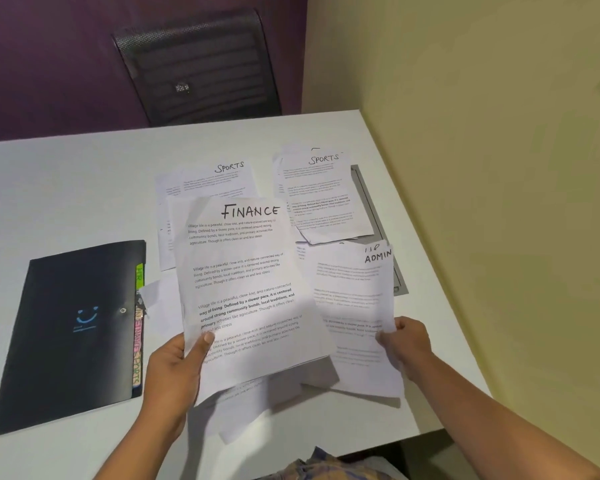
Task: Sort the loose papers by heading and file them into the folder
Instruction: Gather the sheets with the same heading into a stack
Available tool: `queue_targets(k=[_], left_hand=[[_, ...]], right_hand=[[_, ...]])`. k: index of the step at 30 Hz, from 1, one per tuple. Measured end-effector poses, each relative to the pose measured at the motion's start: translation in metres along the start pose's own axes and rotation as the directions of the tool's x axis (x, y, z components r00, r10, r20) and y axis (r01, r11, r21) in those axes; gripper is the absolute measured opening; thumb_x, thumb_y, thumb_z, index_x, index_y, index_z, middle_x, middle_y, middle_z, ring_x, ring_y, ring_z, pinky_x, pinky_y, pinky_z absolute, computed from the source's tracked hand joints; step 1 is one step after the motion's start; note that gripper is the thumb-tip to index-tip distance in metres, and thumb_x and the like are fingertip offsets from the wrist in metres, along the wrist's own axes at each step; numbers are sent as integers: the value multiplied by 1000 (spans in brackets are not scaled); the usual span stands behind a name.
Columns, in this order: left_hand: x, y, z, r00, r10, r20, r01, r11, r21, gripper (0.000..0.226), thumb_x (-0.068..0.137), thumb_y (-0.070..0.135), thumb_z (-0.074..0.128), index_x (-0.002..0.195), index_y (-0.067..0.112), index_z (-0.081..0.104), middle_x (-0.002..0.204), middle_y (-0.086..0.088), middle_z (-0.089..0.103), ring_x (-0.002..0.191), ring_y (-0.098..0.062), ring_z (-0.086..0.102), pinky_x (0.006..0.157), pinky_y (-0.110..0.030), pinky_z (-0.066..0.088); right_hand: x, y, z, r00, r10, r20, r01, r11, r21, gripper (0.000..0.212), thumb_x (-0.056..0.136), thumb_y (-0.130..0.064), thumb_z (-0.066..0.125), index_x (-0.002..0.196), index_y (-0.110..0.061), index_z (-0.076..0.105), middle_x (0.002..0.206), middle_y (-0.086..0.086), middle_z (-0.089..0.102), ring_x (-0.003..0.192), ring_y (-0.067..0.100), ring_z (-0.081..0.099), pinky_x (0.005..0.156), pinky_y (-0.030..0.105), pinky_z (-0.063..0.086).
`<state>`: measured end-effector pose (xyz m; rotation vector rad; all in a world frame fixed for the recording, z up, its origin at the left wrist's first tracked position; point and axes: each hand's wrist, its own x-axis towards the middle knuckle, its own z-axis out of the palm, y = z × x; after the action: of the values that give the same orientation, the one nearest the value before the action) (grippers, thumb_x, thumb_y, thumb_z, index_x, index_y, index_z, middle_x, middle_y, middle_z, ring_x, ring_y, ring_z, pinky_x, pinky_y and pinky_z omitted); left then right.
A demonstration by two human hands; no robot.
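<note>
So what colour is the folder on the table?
Black folder, with a small blue smile logo, seen in the head view.

Left hand [174, 365] holds FINANCE sheet [246, 289]; right hand [404, 341] holds ADMIN sheet [357, 306].

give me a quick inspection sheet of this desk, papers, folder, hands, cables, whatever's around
surface: white table, corner against the yellow wall
job's things: black folder closed, lying flat at left, coloured tabs along its right edge; Finance sheet lifted in front; Admin sheet beside it; two Sports piles lying further back
clutter: loose sheets under the held ones; grey strip under the right papers, what it is cannot be told
grippers: left hand pinches the Finance sheet's lower left edge; right hand grips the Admin sheet's lower right edge
cables: nothing seen
surroundings: black mesh chair behind the table, purple wall
</note>
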<state>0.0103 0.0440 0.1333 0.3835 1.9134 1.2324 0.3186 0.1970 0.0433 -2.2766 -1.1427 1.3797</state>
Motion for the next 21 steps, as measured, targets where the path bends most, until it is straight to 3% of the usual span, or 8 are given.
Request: queue_targets(k=[2,4,6,12,14,16,18,21], left_hand=[[-3,3,5,1000,10,2,-10,1000,4,13,94,16,63,102,18,73,99,1,77,70,-26,60,95,-61,46],[-5,5,8,1000,12,2,-12,1000,18,12,94,15,63,101,19,73,94,4,78,103,-46,60,94,-55,50],[-5,5,10,1000,7,3,-7,1000,27,11,94,15,64,97,21,73,87,9,78,86,-34,72,96,-49,52],[-11,9,11,1000,22,15,-23,1000,12,16,95,14,62,106,7,72,67,-2,68,90,-60,46,92,-65,42],[-11,9,10,1000,5,0,-5,1000,21,12,94,15,63,100,17,73,74,9,75,63,-41,61,92,-61,47],[-10,6,8,1000,-16,-8,16,1000,19,11,94,16,63,95,23,72,83,17,76,68,-15,66,92,-59,49],[-9,3,5,1000,-23,-15,23,1000,7,12,94,16,63,97,23,72,90,15,76,75,-13,68,94,-60,48],[-8,-3,-1,999,-27,-20,27,1000,-10,14,94,16,64,104,21,73,99,5,77,94,-21,71,99,-55,50]], right_hand=[[-3,6,-6,999,39,29,-40,999,34,14,78,11,66,81,-2,65,89,17,71,80,33,69,71,39,60],[-3,11,-10,996,65,56,-67,997,41,21,76,20,57,89,5,65,91,20,70,78,33,67,68,37,58],[-4,13,-13,996,71,51,-73,996,44,21,77,18,57,93,7,65,91,21,69,77,34,67,67,35,56],[-6,13,-4,990,22,138,-35,996,87,8,84,-7,70,92,-3,68,91,13,74,80,32,73,69,40,62],[-4,6,5,994,-9,108,0,996,91,9,83,-13,70,88,-6,69,89,12,75,77,30,73,71,45,63],[-5,-6,14,997,-53,57,53,999,6,12,86,-20,68,88,-9,66,85,7,72,70,22,69,58,31,57],[-7,-20,24,997,-78,10,79,993,-88,22,86,-33,67,93,-13,62,83,0,67,67,15,62,49,22,43],[-4,-35,43,995,-60,-84,37,966,-257,42,74,-49,72,94,-15,58,86,1,68,74,24,66,62,29,53]])
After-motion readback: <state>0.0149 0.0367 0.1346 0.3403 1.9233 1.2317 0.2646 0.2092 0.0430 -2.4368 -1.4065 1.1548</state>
